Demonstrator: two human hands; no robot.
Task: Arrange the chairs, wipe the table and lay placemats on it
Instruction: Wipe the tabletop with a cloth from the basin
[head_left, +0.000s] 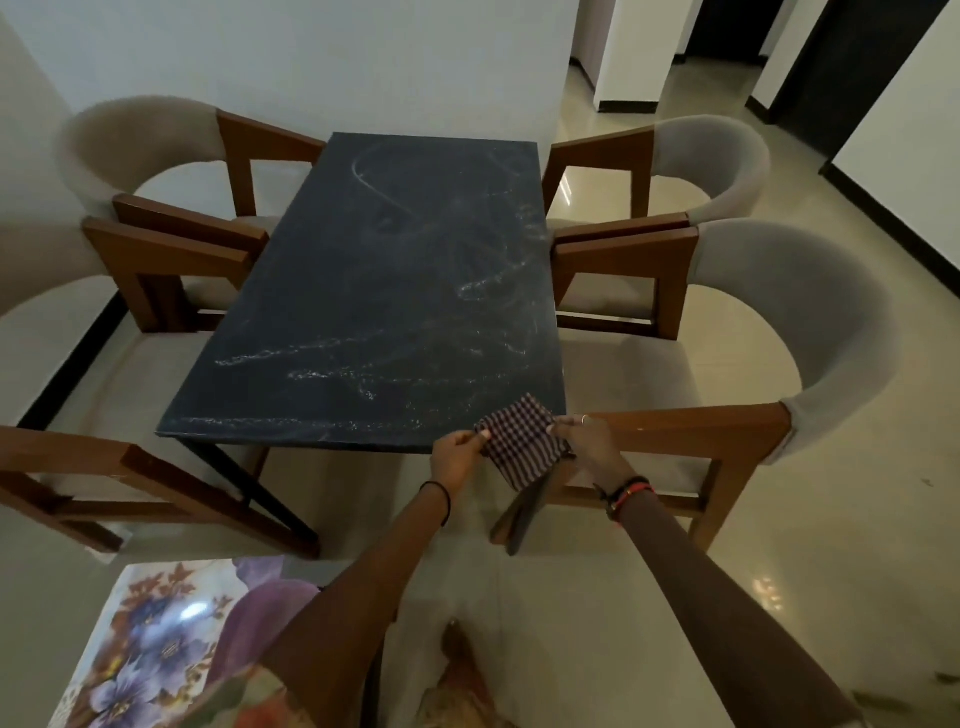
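Note:
A dark stone table (374, 291) with pale streaks on its top stands in the middle. At its near right corner my left hand (457, 454) and my right hand (589, 441) each pinch an edge of a folded purple-and-white checked cloth (519, 441), held just over the table's edge. Wooden armchairs with grey padded backs stand pushed in along both long sides: far left (156, 161), near left (78, 364), far right (691, 166), near right (753, 338).
A floral-printed surface (156, 639) lies at the lower left near my body. Glossy beige floor tiles (779, 571) spread to the right. A white wall (311, 62) stands behind the table, and a corridor with dark doorways (727, 31) opens at the back right.

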